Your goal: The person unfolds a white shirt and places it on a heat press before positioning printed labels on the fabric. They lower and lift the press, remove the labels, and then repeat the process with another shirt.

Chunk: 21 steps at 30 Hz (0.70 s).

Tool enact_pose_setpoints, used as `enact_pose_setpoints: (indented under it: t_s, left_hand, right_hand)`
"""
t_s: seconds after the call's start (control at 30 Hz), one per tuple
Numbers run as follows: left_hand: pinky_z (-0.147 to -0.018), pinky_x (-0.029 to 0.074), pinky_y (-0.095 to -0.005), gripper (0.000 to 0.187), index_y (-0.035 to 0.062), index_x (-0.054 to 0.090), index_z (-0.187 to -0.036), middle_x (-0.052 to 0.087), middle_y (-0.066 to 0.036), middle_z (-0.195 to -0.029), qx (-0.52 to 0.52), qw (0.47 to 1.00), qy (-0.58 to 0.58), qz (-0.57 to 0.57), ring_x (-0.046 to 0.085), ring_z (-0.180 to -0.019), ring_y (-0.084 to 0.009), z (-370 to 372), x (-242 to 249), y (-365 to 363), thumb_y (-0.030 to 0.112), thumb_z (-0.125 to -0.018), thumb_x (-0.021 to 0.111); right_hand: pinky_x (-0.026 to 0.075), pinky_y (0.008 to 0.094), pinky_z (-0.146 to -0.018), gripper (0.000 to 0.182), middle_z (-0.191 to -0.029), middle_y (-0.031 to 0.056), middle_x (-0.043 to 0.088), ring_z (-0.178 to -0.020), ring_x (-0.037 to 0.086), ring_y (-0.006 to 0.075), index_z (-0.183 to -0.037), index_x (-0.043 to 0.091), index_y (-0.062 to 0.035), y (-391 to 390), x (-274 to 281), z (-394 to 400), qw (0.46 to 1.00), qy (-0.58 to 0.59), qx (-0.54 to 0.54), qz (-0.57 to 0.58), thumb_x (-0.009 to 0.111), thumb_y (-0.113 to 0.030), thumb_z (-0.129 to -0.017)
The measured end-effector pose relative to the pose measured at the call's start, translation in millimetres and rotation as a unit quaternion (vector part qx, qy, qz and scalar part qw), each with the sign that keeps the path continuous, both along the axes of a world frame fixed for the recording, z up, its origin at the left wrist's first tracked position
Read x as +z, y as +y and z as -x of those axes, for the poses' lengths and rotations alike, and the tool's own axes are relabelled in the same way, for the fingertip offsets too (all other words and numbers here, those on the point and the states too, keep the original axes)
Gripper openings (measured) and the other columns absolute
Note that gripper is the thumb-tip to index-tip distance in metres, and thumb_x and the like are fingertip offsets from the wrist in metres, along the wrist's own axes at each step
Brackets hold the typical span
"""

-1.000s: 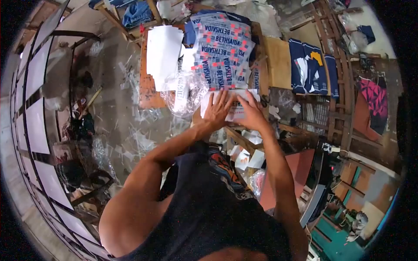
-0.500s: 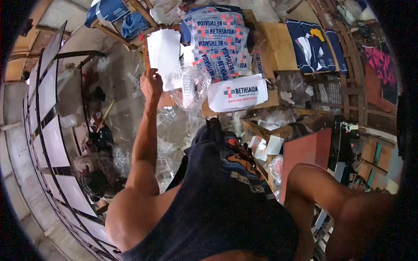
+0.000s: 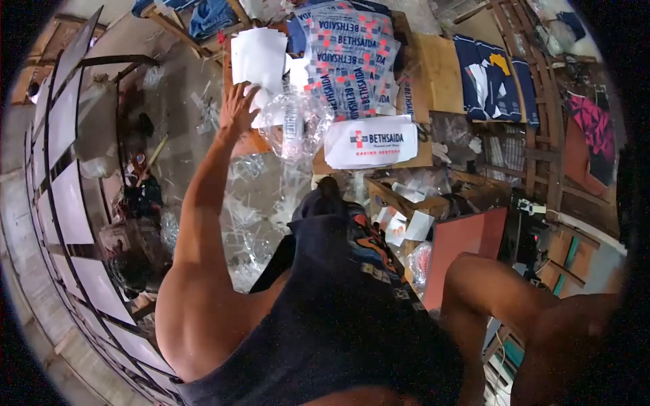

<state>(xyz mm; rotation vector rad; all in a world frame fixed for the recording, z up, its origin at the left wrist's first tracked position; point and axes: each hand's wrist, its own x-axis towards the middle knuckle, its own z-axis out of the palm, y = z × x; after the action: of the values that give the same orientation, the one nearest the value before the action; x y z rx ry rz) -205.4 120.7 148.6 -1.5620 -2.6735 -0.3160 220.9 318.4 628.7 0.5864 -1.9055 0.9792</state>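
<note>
My left hand (image 3: 238, 108) has its fingers spread at the lower left edge of a stack of white sheets (image 3: 258, 57). To its right lies crumpled clear plastic (image 3: 294, 128). Beyond that, printed BETHSAIDA sheets (image 3: 349, 57) overlap in a pile, and a white BETHSAIDA stack (image 3: 371, 143) sits on the near edge of the board. My right arm bends down at the lower right, but the right hand itself cannot be seen.
A red-brown panel (image 3: 467, 247) leans beside a wooden frame (image 3: 474, 177) at the right. Dark blue printed pieces (image 3: 491, 81) lie at the upper right. A rack with white panels (image 3: 71, 203) stands along the left. Plastic scraps litter the floor.
My left hand has opened, its fingers now spread, and it has moved slightly up against the white stack. The view has shifted a little.
</note>
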Motion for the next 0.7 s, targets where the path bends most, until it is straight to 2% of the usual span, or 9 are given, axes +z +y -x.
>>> enact_pose_setpoints:
  t_s: [0.17,0.23,0.33,0.37,0.43,0.47,0.5,0.6,0.7]
  left_hand:
    - [-0.11,0.039,-0.0453,0.048,0.018,0.06,-0.134,0.054,-0.006,-0.138,-0.043,0.999,-0.011,0.031,0.049,-0.131,-0.0276,7,-9,2,0.015,-0.087,0.07]
    - [-0.103,0.041,-0.0433,0.044,0.0186,0.064,-0.129,0.061,-0.003,-0.13,-0.046,0.998,0.034,0.008,0.054,-0.124,-0.0247,10,-11,4,0.017,-0.086,0.067]
    - [-0.096,0.046,-0.0431,0.029,0.0153,0.064,-0.122,0.07,-0.007,-0.109,-0.079,0.991,0.046,-0.093,0.064,-0.109,-0.0289,16,-15,5,0.016,-0.093,0.059]
    - [-0.096,0.046,-0.0431,0.029,0.0153,0.064,-0.122,0.07,-0.007,-0.109,-0.082,0.991,0.046,-0.094,0.064,-0.109,-0.0289,21,-16,4,0.016,-0.093,0.059]
    - [-0.093,0.046,-0.0449,0.024,0.0131,0.062,-0.119,0.071,-0.012,-0.102,-0.012,0.997,-0.013,-0.073,0.066,-0.1,-0.0311,23,-16,9,0.017,-0.097,0.057]
    - [-0.085,0.05,-0.0489,0.021,0.0116,0.059,-0.117,0.071,-0.017,-0.098,0.01,0.997,-0.023,-0.075,0.068,-0.092,-0.0373,25,-15,10,0.02,-0.099,0.055]
    - [-0.085,0.05,-0.0489,0.021,0.0116,0.059,-0.117,0.071,-0.017,-0.098,0.01,0.997,-0.021,-0.075,0.068,-0.092,-0.0373,27,-14,12,0.02,-0.099,0.055]
    - [-0.071,0.052,-0.0531,0.022,0.0112,0.056,-0.117,0.07,-0.023,-0.099,0.094,0.978,-0.152,-0.111,0.067,-0.087,-0.0455,35,-13,17,0.025,-0.1,0.056]
    - [-0.071,0.052,-0.0526,0.024,0.0114,0.056,-0.117,0.071,-0.022,-0.099,0.101,0.981,-0.133,-0.104,0.068,-0.088,-0.0441,41,-12,19,0.027,-0.099,0.059]
  right_hand:
    - [0.052,0.0439,-0.086,0.02,-0.088,0.0118,0.065,-0.08,0.062,0.025,-0.093,0.067,-0.002,1,2,2,1.0,-0.001,0.0,-0.004,0.069,-0.021,-0.091]
    - [0.051,0.0443,-0.086,0.02,-0.087,0.0115,0.065,-0.079,0.062,0.0248,-0.093,0.067,-0.0022,2,2,5,1.0,0.001,0.001,-0.004,0.069,-0.022,-0.092]
    - [0.051,0.0449,-0.087,0.02,-0.086,0.011,0.065,-0.078,0.062,0.0244,-0.093,0.066,-0.0025,3,2,7,1.0,0.0,0.001,-0.001,0.069,-0.022,-0.092]
    - [0.051,0.045,-0.087,0.02,-0.085,0.0108,0.065,-0.078,0.062,0.0243,-0.092,0.066,-0.0026,3,3,7,1.0,0.0,-0.001,0.0,0.069,-0.022,-0.092]
    - [0.051,0.0454,-0.087,0.02,-0.084,0.0105,0.065,-0.077,0.062,0.0241,-0.092,0.066,-0.0028,3,5,6,1.0,-0.003,-0.006,-0.005,0.069,-0.023,-0.092]
    - [0.051,0.0456,-0.087,0.02,-0.084,0.0103,0.065,-0.077,0.062,0.024,-0.092,0.066,-0.0029,3,5,6,1.0,0.001,-0.009,-0.005,0.069,-0.023,-0.093]
    - [0.051,0.0458,-0.087,0.02,-0.083,0.0101,0.065,-0.076,0.062,0.0238,-0.092,0.066,-0.003,3,6,6,1.0,0.005,-0.008,-0.005,0.069,-0.023,-0.093]
    - [0.051,0.0464,-0.087,0.02,-0.082,0.0096,0.065,-0.075,0.061,0.0235,-0.092,0.065,-0.0033,3,3,6,1.0,0.008,-0.007,-0.002,0.068,-0.023,-0.093]
    - [0.051,0.047,-0.088,0.021,-0.08,0.0091,0.065,-0.074,0.061,0.0231,-0.091,0.065,-0.0035,4,5,3,1.0,0.014,-0.01,-0.003,0.068,-0.024,-0.093]
